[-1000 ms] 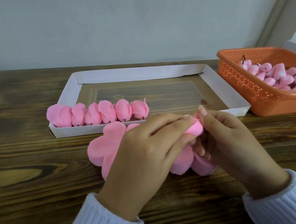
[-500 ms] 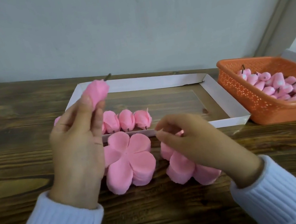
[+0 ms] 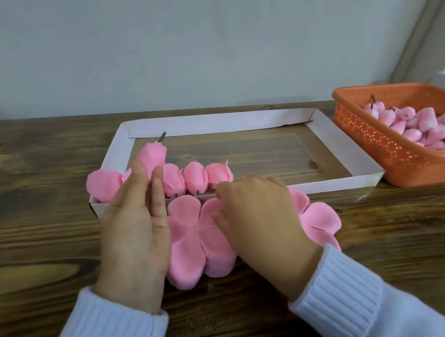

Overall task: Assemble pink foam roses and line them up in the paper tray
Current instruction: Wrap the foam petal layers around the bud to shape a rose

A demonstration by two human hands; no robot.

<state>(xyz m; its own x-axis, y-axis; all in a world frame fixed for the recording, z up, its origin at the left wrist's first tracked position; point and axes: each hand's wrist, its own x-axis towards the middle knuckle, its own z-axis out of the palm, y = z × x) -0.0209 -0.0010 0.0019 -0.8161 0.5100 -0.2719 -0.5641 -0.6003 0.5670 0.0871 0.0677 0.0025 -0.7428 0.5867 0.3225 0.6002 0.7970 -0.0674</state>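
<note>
As R hand [image 3: 258, 220] pinches petals [image 3: 189, 234], bud's [image 3: 153, 156] atop L grip [image 3: 135, 230].

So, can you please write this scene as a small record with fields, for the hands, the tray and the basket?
Left hand: holds a foam rose bud over the tray, stem end up
Right hand: pinches a flat petal sheet on the wooden table
Second petal sheet: on the table, partly under the right hand
Paper tray: row of finished roses along its near wall, partly hidden by the left hand
Orange basket: right of the tray, holds many buds
</note>
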